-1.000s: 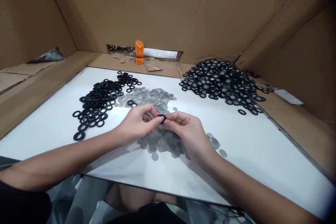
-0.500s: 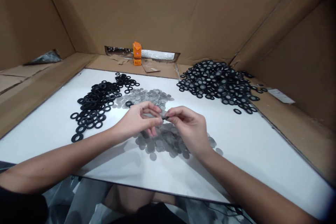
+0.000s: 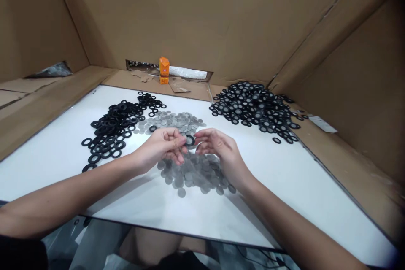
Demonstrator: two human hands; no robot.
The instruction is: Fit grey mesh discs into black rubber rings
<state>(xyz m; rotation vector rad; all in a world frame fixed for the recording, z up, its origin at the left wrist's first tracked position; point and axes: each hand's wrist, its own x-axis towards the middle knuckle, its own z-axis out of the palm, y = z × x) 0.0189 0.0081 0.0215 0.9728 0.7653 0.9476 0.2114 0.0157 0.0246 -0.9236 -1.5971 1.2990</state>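
Note:
My left hand (image 3: 161,145) pinches a black ring (image 3: 193,140) between thumb and fingers, tilted so its face shows; a greyish centre is visible in it. My right hand (image 3: 223,147) is just to the right of that ring, fingers loosely spread; whether a fingertip touches its edge is hard to tell. Below both hands lies a heap of thin grey discs (image 3: 190,175), partly covered by them. Another heap of grey discs (image 3: 182,120) sits behind the hands, with a single black ring (image 3: 152,128) at its left.
Loose black rings (image 3: 110,124) are piled at the left of the white tabletop (image 3: 152,206). At the back right stands a large pile of black rings with grey centres (image 3: 253,105). Cardboard walls (image 3: 190,17) enclose the table. An orange carton (image 3: 163,66) and a white label (image 3: 322,124) lie beyond it.
The ring was held edge-on between both hands; now it is turned face-up in my left hand. My right fingers have opened from their pinch. The view has shifted slightly.

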